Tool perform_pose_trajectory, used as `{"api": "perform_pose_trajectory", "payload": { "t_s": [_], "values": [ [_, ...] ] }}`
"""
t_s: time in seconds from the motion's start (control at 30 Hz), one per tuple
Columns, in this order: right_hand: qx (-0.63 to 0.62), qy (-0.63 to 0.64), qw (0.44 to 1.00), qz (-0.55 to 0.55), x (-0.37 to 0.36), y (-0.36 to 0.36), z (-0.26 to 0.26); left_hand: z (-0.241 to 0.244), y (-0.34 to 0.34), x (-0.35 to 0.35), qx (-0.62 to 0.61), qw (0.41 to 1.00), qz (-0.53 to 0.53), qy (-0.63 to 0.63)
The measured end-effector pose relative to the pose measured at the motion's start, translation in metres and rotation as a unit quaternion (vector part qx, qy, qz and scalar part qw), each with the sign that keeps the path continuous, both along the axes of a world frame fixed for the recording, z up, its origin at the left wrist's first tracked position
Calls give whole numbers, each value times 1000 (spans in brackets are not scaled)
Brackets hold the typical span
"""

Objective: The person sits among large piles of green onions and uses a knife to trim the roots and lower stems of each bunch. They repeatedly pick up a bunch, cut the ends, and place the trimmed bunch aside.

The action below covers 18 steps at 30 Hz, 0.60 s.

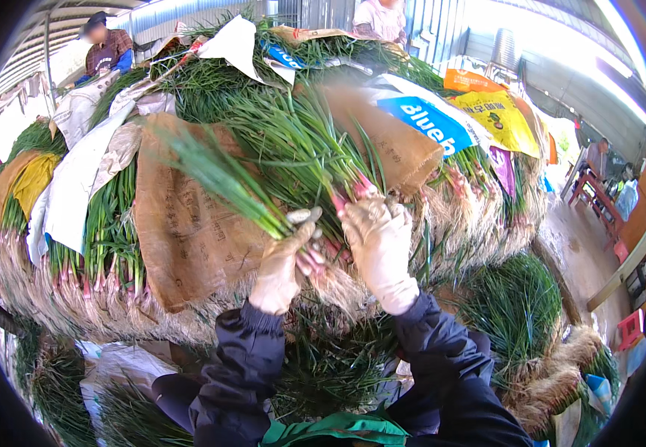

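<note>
My left hand (282, 262), in a pale work glove, grips a bunch of spring onions (250, 209) near the stem bases. Its leaves slant up to the left and are blurred; the reddish bases and pale roots (342, 285) hang to the right below my fingers. My right hand (378, 240), gloved too, is closed over the reddish bases of other spring onions (364, 187) lying on the heap. Their leaves stretch away up the pile, and my fingers hide part of the bases. A brown woven sack (194, 234) with handwriting covers the heap left of my hands.
A large heap of spring onions (200, 84) spans the view, partly under blue-and-white (432, 123) and yellow sacks (499, 120). Loose greens (334, 363) lie by my lap; root-ended bundles (557, 369) lie at right. Several people (108, 50) are beyond. A red stool (630, 329) stands right.
</note>
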State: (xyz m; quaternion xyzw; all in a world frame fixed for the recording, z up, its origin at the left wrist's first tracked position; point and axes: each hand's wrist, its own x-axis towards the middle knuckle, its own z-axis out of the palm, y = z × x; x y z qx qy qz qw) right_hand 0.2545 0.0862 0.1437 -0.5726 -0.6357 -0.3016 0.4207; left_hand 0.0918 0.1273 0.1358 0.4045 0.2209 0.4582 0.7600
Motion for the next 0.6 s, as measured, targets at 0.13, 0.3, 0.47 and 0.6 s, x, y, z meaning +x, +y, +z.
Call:
{"api": "perform_pose_trajectory", "payload": {
  "t_s": [0.13, 0.3, 0.47, 0.6],
  "values": [
    [2, -21, 997, 68, -3, -8, -4, 2, 38, 16, 10, 998, 26, 51],
    [-56, 6, 985, 160, -6, -12, 1, 10, 37, 13, 49, 997, 3, 58],
    [-11, 15, 994, 104, -16, -14, -3, -8, -1, -12, 27, 998, 44, 48],
    [-196, 229, 932, 200, -39, -15, -36, -52, -38, -33, -61, 996, 20, 60]
  ]
}}
